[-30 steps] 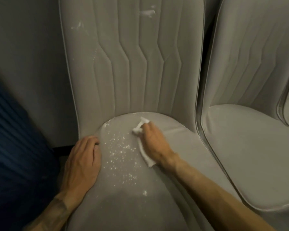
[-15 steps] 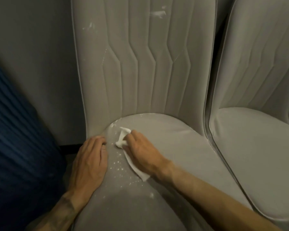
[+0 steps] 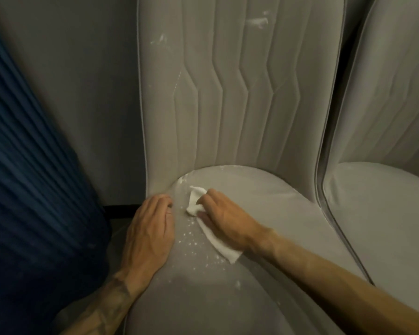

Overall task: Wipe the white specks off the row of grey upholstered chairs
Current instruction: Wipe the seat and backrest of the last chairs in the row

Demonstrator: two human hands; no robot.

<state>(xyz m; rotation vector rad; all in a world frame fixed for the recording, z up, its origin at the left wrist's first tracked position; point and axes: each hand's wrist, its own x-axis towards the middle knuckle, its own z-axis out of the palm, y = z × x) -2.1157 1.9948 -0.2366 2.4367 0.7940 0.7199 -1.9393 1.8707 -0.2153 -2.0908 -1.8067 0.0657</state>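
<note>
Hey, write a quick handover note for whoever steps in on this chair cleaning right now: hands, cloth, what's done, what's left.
Left hand rests flat on the seat's left edge. Right hand holds the white cloth pressed on the seat, near the back.
Done: seat right of the cloth looks clean.
Left: specks between the hands, smears high on the backrest, then check the next chair.
</note>
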